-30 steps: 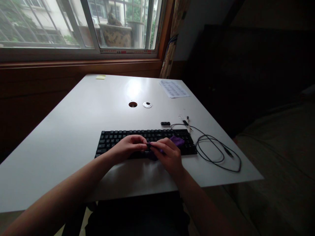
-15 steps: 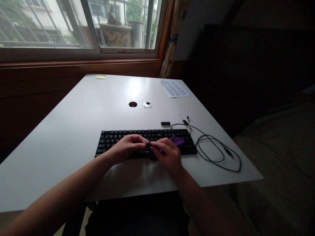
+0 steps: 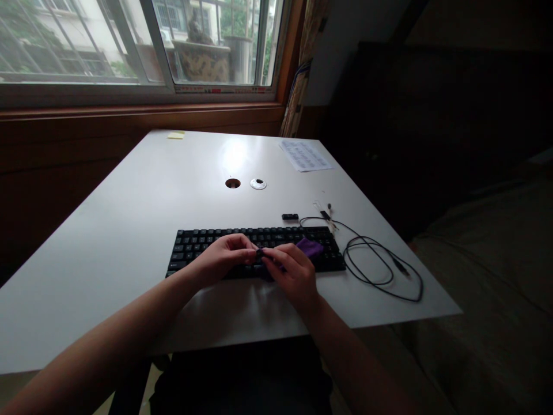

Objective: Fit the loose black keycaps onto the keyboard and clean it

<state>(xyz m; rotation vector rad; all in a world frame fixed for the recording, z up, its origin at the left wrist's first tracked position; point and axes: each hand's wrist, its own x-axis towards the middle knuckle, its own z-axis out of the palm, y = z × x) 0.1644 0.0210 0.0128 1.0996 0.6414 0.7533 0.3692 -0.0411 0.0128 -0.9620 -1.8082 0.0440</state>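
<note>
A black keyboard [image 3: 185, 249] lies on the white table, with both of my hands just above its middle. Between my fingertips is a small black keycap [image 3: 259, 252]. My left hand [image 3: 227, 255] is closed, pinching it from the left with thumb and forefinger. My right hand [image 3: 294, 270] is closed too, its fingers pressed on a purple cloth [image 3: 309, 248] and meeting the keycap from the right. The cloth spreads over the right part of the keyboard and partly hides under my right hand.
Behind the keyboard sit a few black keys [image 3: 290, 217] and a small cluster of thin tools [image 3: 326, 214]. A coiled black cable [image 3: 367, 282] lies at right. Farther back are a cable hole [image 3: 233, 183], its round cover [image 3: 258, 184], papers [image 3: 306, 155] and a yellow note [image 3: 175, 135].
My fingers have shifted slightly around the keycap, which has turned a little. The cloth's lower part shows less below my hands. Everything else stays in place.
</note>
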